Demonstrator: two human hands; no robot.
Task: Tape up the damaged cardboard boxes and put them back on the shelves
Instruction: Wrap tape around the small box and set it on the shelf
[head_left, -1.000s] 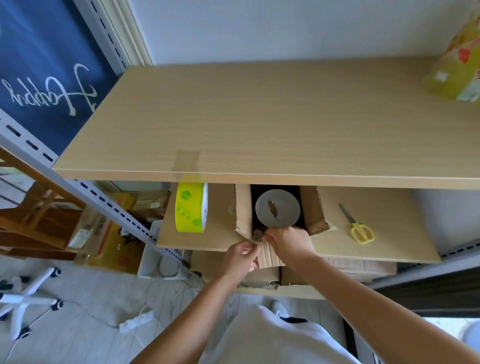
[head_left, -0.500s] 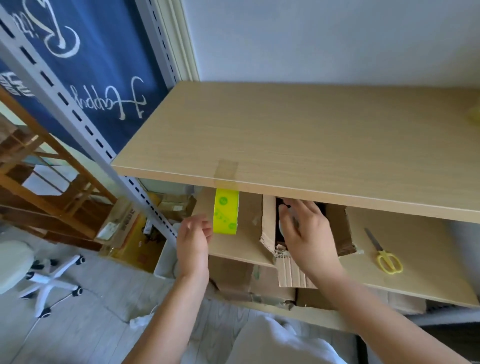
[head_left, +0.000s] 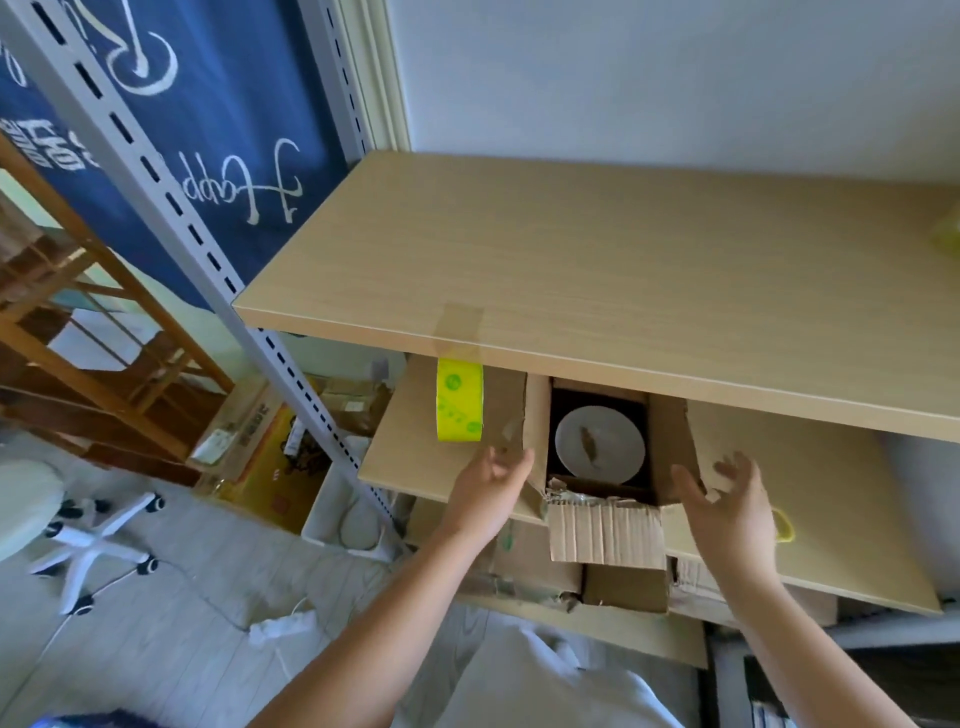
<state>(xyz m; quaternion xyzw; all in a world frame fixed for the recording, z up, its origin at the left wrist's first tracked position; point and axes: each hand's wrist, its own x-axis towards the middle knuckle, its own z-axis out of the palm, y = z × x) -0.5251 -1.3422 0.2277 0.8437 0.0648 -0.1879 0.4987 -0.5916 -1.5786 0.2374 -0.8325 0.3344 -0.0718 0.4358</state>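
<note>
Cardboard box (head_left: 597, 499), one, sits open on the middle shelf (head_left: 415, 457), its torn front flap hanging over the edge. Left hand (head_left: 488, 488) and right hand (head_left: 732, 514) flank it, each grip spread and holding nothing. Judged step: readying it for taping. Next: fold the flaps shut, then fetch the one yellow tape roll (head_left: 460, 400) beside it.

Upper shelf (head_left: 623, 291) overhangs open box (head_left: 670, 447)
</note>
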